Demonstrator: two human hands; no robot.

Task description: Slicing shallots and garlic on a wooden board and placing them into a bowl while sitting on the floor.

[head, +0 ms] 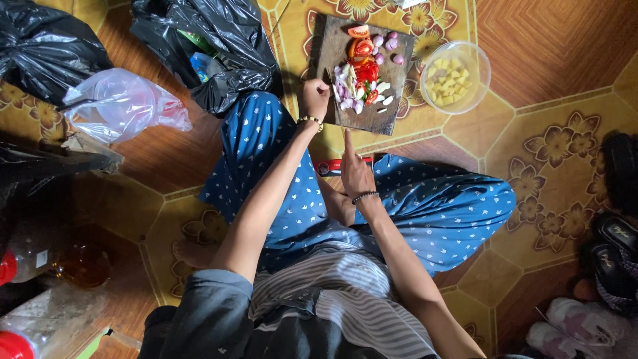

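Seated cross-legged on a patterned floor, a person rests the right hand, index finger out, on a knee while the left hand, closed around a knife, works sliced vegetables on a cutting board at 12 o'clock, a bowl at 1 o'clock; sweeping the pieces together looks next.

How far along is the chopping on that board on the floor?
Already done: a clear bowl holds yellow diced cubes, and the cutting board carries cut tomato pieces and sliced shallots. In hand: the left hand rests at the board's near edge, seemingly gripping a knife; the right hand hovers above the lap. Left: a few whole peeled shallots look uncut.
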